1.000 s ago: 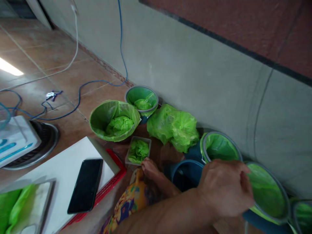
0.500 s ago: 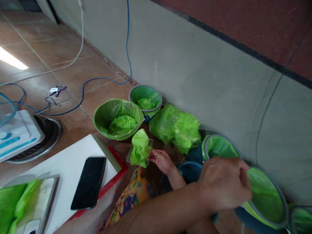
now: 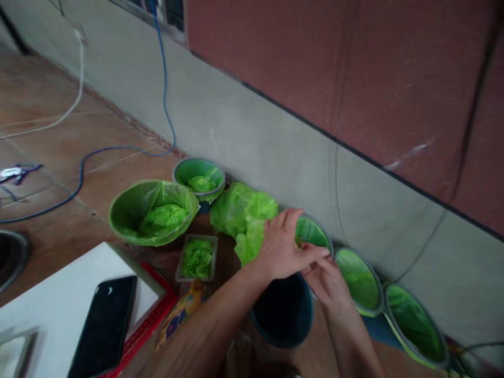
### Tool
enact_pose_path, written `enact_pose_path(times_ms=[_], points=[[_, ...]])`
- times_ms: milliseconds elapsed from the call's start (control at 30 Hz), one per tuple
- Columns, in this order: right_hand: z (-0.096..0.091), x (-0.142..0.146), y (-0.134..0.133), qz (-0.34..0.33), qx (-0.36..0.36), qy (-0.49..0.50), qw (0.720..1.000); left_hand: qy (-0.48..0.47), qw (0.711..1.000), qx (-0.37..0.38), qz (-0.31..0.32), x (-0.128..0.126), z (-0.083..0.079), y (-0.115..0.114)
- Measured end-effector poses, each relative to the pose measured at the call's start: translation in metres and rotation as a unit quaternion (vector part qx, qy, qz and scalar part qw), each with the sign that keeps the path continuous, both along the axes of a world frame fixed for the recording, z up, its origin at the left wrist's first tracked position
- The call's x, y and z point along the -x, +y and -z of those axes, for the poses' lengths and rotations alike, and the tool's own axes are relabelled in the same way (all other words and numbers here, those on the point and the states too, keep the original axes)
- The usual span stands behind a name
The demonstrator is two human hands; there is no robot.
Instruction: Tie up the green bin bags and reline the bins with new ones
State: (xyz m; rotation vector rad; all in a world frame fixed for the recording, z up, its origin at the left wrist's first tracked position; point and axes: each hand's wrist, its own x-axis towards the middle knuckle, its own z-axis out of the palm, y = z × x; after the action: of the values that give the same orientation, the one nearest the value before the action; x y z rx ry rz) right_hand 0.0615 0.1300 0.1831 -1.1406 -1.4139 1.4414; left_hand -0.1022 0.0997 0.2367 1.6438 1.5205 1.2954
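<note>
My left hand (image 3: pixel 281 247) reaches in from the lower left, fingers pressed together, gripping a crumpled green plastic bag (image 3: pixel 249 244) that hangs at its left side. My right hand (image 3: pixel 328 281) comes up from below, and its fingertips meet the left hand's; what they pinch is hidden. Both hands hover over an unlined dark blue bucket (image 3: pixel 283 315). Just behind them stands a bucket lined with green plastic (image 3: pixel 315 233). A small clear tray of folded green bags (image 3: pixel 197 257) lies to the left.
Two more green-lined buckets (image 3: pixel 358 275) (image 3: pixel 415 320) stand along the wall on the right. A loose bag pile (image 3: pixel 236 205), a lined basin (image 3: pixel 151 212) and a lined bowl (image 3: pixel 199 178) sit on the left. A phone (image 3: pixel 104 325) rests on a white board (image 3: pixel 47 299) over a red basket (image 3: pixel 159 307). Cables (image 3: pixel 98 152) cross the floor.
The view swung right and up. A green bag was lifted from the tray and carried right. My left hand left the far bucket's rim and joined my right hand above the blue bucket.
</note>
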Motion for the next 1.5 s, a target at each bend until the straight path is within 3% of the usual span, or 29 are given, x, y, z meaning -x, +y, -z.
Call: enact_pose_path(times_ms=[100, 200, 267, 333, 467, 567, 633, 767, 867, 933, 1000, 1067, 1167, 1233, 1300, 1400, 1433, 1500], points=[[-0.044, -0.027, -0.009, 0.034, 0.018, 0.051, 0.998, 0.035, 0.997, 0.035, 0.066, 0.006, 0.001, 0.0], [-0.079, -0.049, -0.019, 0.052, 0.021, 0.06, 0.997, 0.069, 0.968, 0.1, 0.221, 0.003, 0.006, 0.0], [-0.092, -0.067, -0.023, 0.081, 0.028, 0.071, 0.994, 0.097, 0.944, 0.134, 0.286, -0.004, 0.01, -0.001], [-0.097, -0.089, -0.026, 0.112, 0.031, 0.076, 0.99, 0.127, 0.938, 0.148, 0.288, -0.011, 0.014, -0.001], [-0.083, -0.139, -0.031, 0.172, 0.003, 0.045, 0.984, 0.181, 0.959, 0.15, 0.16, -0.018, 0.016, 0.002], [-0.056, -0.167, -0.036, 0.217, -0.058, -0.017, 0.974, 0.236, 0.959, 0.147, 0.05, -0.023, 0.018, 0.006], [-0.035, -0.176, -0.039, 0.251, -0.11, -0.077, 0.959, 0.271, 0.953, 0.135, 0.025, -0.027, 0.021, 0.007], [-0.006, -0.183, -0.044, 0.314, -0.16, -0.13, 0.927, 0.263, 0.954, 0.127, 0.072, -0.037, 0.026, 0.005], [-0.002, -0.182, -0.043, 0.312, -0.152, -0.093, 0.933, 0.165, 0.953, 0.163, 0.194, -0.042, 0.022, 0.001], [-0.004, -0.178, -0.043, 0.28, -0.135, -0.062, 0.948, 0.06, 0.92, 0.223, 0.316, -0.046, 0.017, -0.004], [-0.006, -0.172, -0.044, 0.246, -0.122, -0.047, 0.96, -0.047, 0.867, 0.282, 0.407, -0.054, 0.014, -0.009], [-0.008, -0.166, -0.046, 0.221, -0.119, -0.044, 0.967, -0.133, 0.848, 0.309, 0.408, -0.066, 0.016, -0.012], [-0.009, -0.16, -0.049, 0.199, -0.107, -0.015, 0.974, -0.202, 0.878, 0.33, 0.283, -0.085, 0.026, -0.008], [-0.01, -0.159, -0.051, 0.183, -0.082, 0.03, 0.979, -0.168, 0.895, 0.354, 0.213, -0.094, 0.035, -0.003], [-0.013, -0.16, -0.053, 0.169, -0.054, 0.075, 0.981, -0.033, 0.913, 0.357, 0.195, -0.097, 0.044, 0.001], [-0.018, -0.163, -0.055, 0.175, -0.031, 0.113, 0.978, 0.214, 0.898, 0.314, 0.222, -0.096, 0.055, 0.0], [-0.02, -0.165, -0.056, 0.178, -0.026, 0.122, 0.976, 0.25, 0.888, 0.301, 0.242, -0.097, 0.058, -0.001], [-0.024, -0.166, -0.058, 0.173, -0.017, 0.138, 0.975, 0.22, 0.887, 0.281, 0.291, -0.101, 0.059, -0.005]])
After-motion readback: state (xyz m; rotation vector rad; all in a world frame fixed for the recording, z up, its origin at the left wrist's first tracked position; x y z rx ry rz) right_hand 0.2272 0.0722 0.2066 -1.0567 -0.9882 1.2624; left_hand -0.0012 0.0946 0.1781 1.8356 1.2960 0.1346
